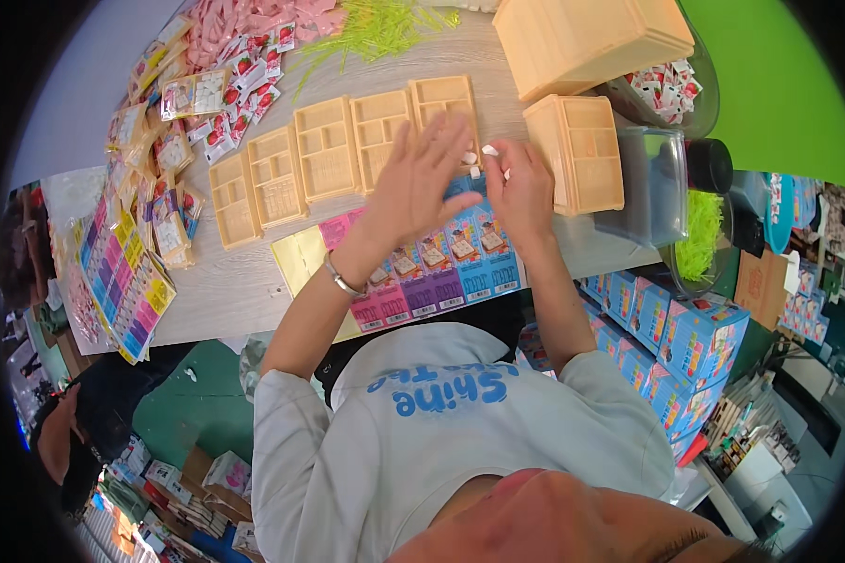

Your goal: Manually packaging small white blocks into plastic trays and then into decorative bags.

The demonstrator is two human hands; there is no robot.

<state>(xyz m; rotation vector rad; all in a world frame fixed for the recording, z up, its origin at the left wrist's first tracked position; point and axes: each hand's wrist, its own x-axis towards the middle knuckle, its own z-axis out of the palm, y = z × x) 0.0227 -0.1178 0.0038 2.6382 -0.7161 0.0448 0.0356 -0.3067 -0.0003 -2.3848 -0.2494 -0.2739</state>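
Several cream compartment trays [326, 150] stand in a slanting row on the table. My left hand [421, 183] is spread flat over the right end of this row, fingers apart and holding nothing. Beside it, my right hand [526, 188] is closed around small white pieces [489, 150], which peek out at the fingertips. A couple more white pieces [470, 159] show at the near end of the rightmost tray [446, 94], between my hands. Beneath my wrists lies a colourful printed card sheet [422, 272] in pink, purple and blue.
Stacked trays [587, 155] and a taller stack [596, 42] stand at the right, beside a clear plastic bin [649, 178]. Strawberry-printed sachets [244, 103], pink pieces [244, 28] and green strips [376, 28] lie at the back left. Printed cards [127, 272] overhang the left edge.
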